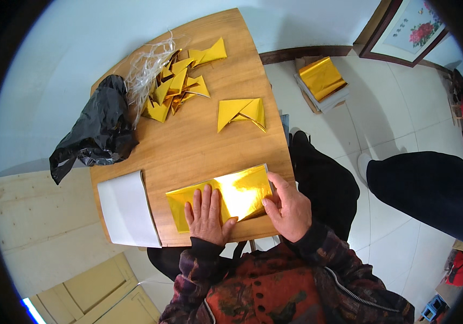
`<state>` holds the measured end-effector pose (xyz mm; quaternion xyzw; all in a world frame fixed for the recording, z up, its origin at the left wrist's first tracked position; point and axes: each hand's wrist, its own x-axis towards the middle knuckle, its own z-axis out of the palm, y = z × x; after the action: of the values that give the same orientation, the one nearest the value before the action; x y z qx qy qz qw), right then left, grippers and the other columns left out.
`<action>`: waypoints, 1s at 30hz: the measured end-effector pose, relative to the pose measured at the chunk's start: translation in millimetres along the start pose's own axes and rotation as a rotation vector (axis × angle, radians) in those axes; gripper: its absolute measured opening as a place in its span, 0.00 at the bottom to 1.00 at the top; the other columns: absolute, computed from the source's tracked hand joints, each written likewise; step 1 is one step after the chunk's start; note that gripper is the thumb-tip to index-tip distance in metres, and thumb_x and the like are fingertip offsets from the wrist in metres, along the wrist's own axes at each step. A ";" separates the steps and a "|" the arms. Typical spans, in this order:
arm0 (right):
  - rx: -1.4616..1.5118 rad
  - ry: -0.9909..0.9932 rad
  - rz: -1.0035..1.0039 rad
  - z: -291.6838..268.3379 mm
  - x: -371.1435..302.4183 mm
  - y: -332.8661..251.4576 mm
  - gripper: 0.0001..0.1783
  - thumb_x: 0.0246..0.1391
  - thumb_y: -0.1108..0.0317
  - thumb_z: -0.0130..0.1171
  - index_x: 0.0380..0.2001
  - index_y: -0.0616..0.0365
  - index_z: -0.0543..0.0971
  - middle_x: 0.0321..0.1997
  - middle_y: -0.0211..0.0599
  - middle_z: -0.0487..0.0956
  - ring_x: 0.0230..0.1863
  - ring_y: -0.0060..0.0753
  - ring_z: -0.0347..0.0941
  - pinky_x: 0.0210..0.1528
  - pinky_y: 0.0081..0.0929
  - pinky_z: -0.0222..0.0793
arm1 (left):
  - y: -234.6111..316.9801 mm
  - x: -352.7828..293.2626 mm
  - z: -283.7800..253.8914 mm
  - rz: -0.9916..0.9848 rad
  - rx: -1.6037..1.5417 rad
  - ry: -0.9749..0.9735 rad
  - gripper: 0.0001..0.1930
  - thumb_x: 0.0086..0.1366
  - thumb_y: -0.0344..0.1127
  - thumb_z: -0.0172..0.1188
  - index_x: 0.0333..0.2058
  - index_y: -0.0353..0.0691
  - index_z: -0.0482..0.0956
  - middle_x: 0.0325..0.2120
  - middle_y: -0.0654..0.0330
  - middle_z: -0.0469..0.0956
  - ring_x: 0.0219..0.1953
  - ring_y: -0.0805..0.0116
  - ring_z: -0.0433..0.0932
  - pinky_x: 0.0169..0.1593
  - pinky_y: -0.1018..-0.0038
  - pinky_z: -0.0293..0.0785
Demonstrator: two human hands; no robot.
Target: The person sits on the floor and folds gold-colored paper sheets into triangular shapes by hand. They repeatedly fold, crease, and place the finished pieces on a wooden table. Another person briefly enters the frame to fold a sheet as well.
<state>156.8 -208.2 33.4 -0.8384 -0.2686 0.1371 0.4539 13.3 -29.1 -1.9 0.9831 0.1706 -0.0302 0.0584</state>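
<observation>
A shiny gold foil paper [242, 190], a long strip that looks folded, lies on the wooden table [188, 156] near its front edge. My left hand [208, 220] rests flat on its left half, fingers stretched and a little apart. At the strip's right end, my right hand [292, 210] pinches the edge between thumb and fingers; some of those fingers are hidden. Further back lies a single folded gold paper piece [242, 112] with pointed corners. Beyond it to the left, several similar folded gold pieces [174, 89] are heaped together.
White paper [127, 209] lies at the table's left front. Behind it are a black plastic bag [104, 121] and tangled clear plastic [144, 70]. A gold-topped stack [323, 80] sits on the floor beside a framed picture [407, 29]. Another person's dark-clothed leg [426, 183] extends in from the right.
</observation>
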 end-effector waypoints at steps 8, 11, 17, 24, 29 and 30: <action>-0.074 0.083 -0.064 11.4 0.0 4.3 0.18 0.49 0.76 0.59 0.46 0.59 0.74 0.34 0.45 0.80 0.33 0.47 0.79 0.35 0.39 0.74 | 0.2 -0.7 0.5 -0.017 -0.090 0.021 0.38 0.60 0.62 0.56 0.64 0.48 0.65 0.68 0.55 0.57 0.71 0.53 0.50 0.70 0.52 0.33; -0.151 0.090 -0.136 13.0 0.5 8.0 0.12 0.50 0.76 0.58 0.40 0.59 0.75 0.31 0.43 0.79 0.32 0.45 0.78 0.33 0.38 0.74 | -1.6 -1.3 -0.2 0.017 -0.089 0.014 0.34 0.60 0.60 0.56 0.64 0.57 0.66 0.69 0.55 0.55 0.71 0.52 0.49 0.70 0.50 0.33; -0.265 0.054 -0.156 13.1 1.0 10.0 0.08 0.51 0.76 0.57 0.37 0.60 0.75 0.27 0.39 0.76 0.29 0.42 0.76 0.30 0.36 0.73 | -2.7 -2.0 -1.6 0.028 -0.098 -0.015 0.30 0.62 0.61 0.54 0.62 0.64 0.68 0.70 0.54 0.53 0.71 0.50 0.48 0.70 0.50 0.33; -0.314 0.052 -0.162 13.3 2.9 10.3 0.11 0.50 0.75 0.57 0.39 0.60 0.75 0.27 0.38 0.76 0.28 0.40 0.77 0.29 0.34 0.72 | -2.1 -1.6 -3.0 0.025 -0.098 -0.020 0.29 0.63 0.62 0.51 0.62 0.65 0.69 0.70 0.54 0.53 0.71 0.51 0.47 0.70 0.50 0.33; -0.350 0.061 -0.170 13.7 4.0 8.9 0.17 0.49 0.76 0.58 0.44 0.61 0.76 0.26 0.36 0.76 0.28 0.38 0.76 0.28 0.33 0.72 | -0.7 -1.4 -4.5 0.017 -0.093 -0.032 0.29 0.64 0.62 0.51 0.62 0.64 0.69 0.69 0.54 0.53 0.71 0.50 0.48 0.70 0.50 0.34; -0.347 0.056 -0.168 13.4 4.3 8.8 0.17 0.49 0.75 0.58 0.45 0.61 0.76 0.26 0.36 0.76 0.27 0.38 0.76 0.28 0.32 0.72 | -0.8 -1.2 -4.9 0.019 -0.093 -0.027 0.29 0.64 0.62 0.51 0.62 0.64 0.69 0.69 0.54 0.53 0.71 0.50 0.48 0.70 0.49 0.34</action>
<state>156.7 -200.4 18.7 -0.8822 -0.3445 0.0269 0.3198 12.0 -28.2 3.0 0.9804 0.1617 -0.0352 0.1067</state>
